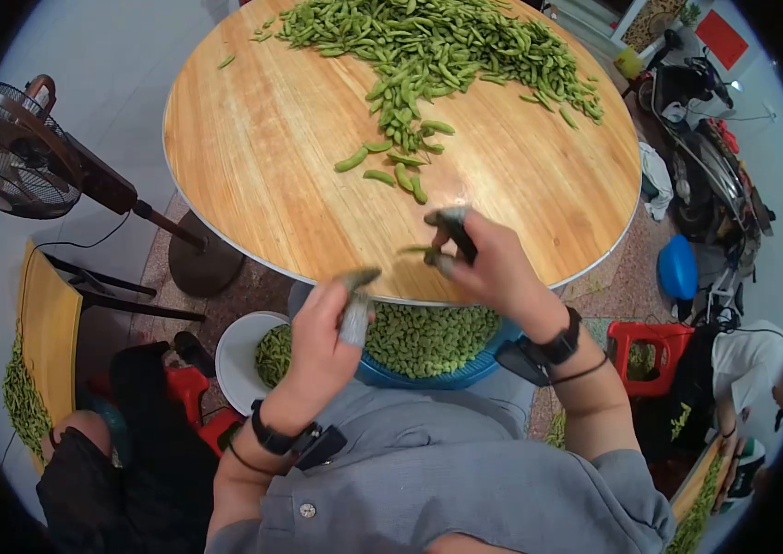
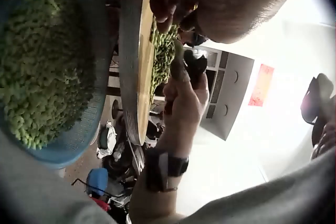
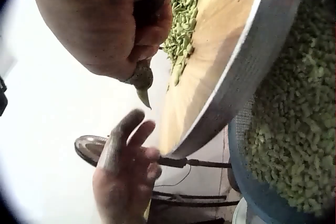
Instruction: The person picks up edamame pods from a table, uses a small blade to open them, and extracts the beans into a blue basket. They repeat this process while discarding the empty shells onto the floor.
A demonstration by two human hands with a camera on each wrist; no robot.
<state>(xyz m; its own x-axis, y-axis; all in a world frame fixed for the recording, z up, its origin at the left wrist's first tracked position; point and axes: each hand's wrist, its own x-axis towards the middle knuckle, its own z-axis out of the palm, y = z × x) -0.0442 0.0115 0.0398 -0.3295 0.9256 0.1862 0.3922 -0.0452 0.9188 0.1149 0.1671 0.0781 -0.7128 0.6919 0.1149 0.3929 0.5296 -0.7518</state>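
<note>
Over the near edge of the round wooden table point(image 1: 262, 185), my right hand point(image 1: 495, 263) pinches a green soybean pod point(image 1: 414, 249) between thumb and finger. The pod's pointed end sticks out toward my left hand, plain in the right wrist view as a pod tip point(image 3: 143, 98). My left hand point(image 1: 322, 332) is just apart from it, fingers loosely bent with nothing between them. Grey and dark wrapping covers thumb and fingertips on both hands. Below the table edge, a blue basket point(image 1: 377, 377) full of shelled beans point(image 1: 428, 340) sits at my lap.
A large heap of pods point(image 1: 437, 46) covers the table's far side, with stray pods trailing nearer. Left stand a fan point(image 1: 27, 152) and a white bucket point(image 1: 234, 355) containing pods. Right are a red stool point(image 1: 627, 374), a blue basin point(image 1: 677, 266) and another person point(image 1: 747, 365).
</note>
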